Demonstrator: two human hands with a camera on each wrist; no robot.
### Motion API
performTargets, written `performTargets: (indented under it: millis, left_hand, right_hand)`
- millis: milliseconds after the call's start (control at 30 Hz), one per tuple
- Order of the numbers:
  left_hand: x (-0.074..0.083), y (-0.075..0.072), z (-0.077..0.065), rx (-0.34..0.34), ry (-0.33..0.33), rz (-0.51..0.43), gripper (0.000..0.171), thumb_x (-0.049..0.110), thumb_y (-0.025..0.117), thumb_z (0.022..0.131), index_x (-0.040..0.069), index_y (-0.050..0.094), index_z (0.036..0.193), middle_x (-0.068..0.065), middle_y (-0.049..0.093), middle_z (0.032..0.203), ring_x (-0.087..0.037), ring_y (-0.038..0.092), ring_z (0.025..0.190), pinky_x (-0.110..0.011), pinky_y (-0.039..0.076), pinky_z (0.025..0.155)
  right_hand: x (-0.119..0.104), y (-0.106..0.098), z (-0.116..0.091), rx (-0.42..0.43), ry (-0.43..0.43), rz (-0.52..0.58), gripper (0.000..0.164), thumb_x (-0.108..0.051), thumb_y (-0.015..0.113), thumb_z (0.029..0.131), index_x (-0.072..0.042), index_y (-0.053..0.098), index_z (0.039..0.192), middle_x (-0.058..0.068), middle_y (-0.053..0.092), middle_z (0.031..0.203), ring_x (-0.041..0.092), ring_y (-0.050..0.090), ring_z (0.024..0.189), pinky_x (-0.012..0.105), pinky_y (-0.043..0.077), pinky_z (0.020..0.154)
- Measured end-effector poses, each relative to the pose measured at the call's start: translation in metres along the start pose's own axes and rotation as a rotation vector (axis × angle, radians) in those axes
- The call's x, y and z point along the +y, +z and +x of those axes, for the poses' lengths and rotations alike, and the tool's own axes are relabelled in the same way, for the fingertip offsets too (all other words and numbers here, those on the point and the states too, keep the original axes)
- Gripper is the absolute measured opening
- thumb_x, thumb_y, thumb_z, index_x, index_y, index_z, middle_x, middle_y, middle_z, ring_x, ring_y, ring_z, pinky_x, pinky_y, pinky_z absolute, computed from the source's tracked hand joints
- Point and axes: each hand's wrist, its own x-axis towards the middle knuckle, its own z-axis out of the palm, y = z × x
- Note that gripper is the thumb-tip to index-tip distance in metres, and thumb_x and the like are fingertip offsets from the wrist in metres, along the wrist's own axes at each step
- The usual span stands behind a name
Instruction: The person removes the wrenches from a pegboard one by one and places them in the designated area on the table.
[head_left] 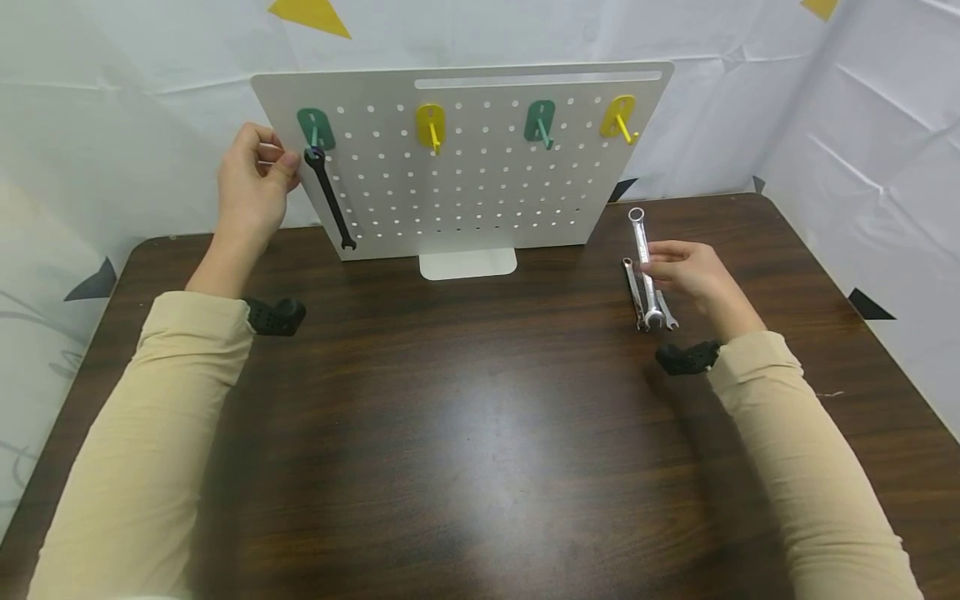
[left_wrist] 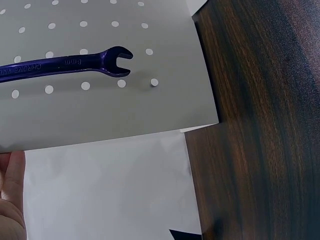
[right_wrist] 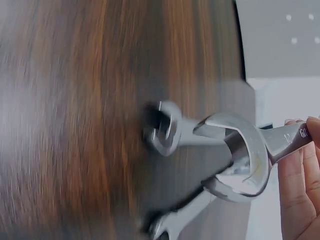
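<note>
My left hand [head_left: 255, 179] is at the left edge of a grey pegboard [head_left: 465, 225], fingers bent and thumb close, pinching that edge. Beside it, a dark purple combination wrench [head_left: 330, 200] hangs from a green hook [head_left: 315, 129]; its open end [left_wrist: 117, 62] points down in the left wrist view. On the right, my right hand [head_left: 690, 271] pinches a large silver combination wrench [head_left: 643, 258] by its shank, ring end away from me. Its open jaw looms near the camera in the right wrist view. Two smaller silver wrenches [head_left: 632, 287] [right_wrist: 175, 130] lie on the table beneath it.
The board also carries a yellow hook [head_left: 431, 127], a second green hook [head_left: 540, 123] and another yellow hook [head_left: 619, 118]. Its white foot [head_left: 468, 265] rests on the brown wooden table [head_left: 450, 400]. White sheeting [head_left: 862, 167] stands behind and right.
</note>
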Motion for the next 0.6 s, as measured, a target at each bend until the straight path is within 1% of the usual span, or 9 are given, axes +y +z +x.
performTargets:
  millis: [167,200,400,600]
  left_hand:
    - [0.0,0.0,0.0,-0.002,-0.004,-0.003,0.009,0.014,0.054,0.096,0.021,0.048,0.094,0.013,0.046,0.088,0.003,0.051,0.077,-0.024,0.057,0.095]
    - [0.0,0.0,0.0,-0.003,-0.003,-0.005,0.009,0.014,0.054,0.096,0.021,0.048,0.094,0.014,0.046,0.087,0.003,0.051,0.076,-0.024,0.057,0.094]
    - [0.0,0.0,0.0,-0.001,0.001,-0.009,0.01,0.014,0.055,0.095,0.021,0.048,0.093,0.014,0.046,0.085,0.003,0.052,0.075,-0.021,0.058,0.092]
    - [0.001,0.0,-0.001,-0.002,0.003,0.001,0.008,0.015,0.055,0.096,0.02,0.049,0.095,0.015,0.046,0.085,0.004,0.052,0.075,-0.023,0.058,0.093]
  right_hand:
    - [0.007,-0.009,0.0,0.026,0.015,-0.025,0.059,-0.013,0.059,0.094,0.007,0.033,0.143,-0.028,0.056,0.074,-0.011,0.058,0.073,0.009,0.056,0.071]
    - [0.008,-0.011,0.0,0.025,0.02,-0.017,0.059,-0.012,0.058,0.095,0.008,0.032,0.143,-0.028,0.057,0.074,-0.011,0.058,0.073,0.009,0.056,0.071]
    - [0.017,-0.021,0.0,0.025,0.029,-0.059,0.057,-0.013,0.056,0.096,0.009,0.032,0.142,-0.028,0.057,0.073,-0.013,0.056,0.073,0.007,0.054,0.069]
    - [0.024,-0.027,-0.001,0.024,0.022,-0.1,0.056,-0.012,0.055,0.096,0.011,0.031,0.142,-0.029,0.055,0.071,-0.014,0.055,0.073,0.004,0.051,0.069]
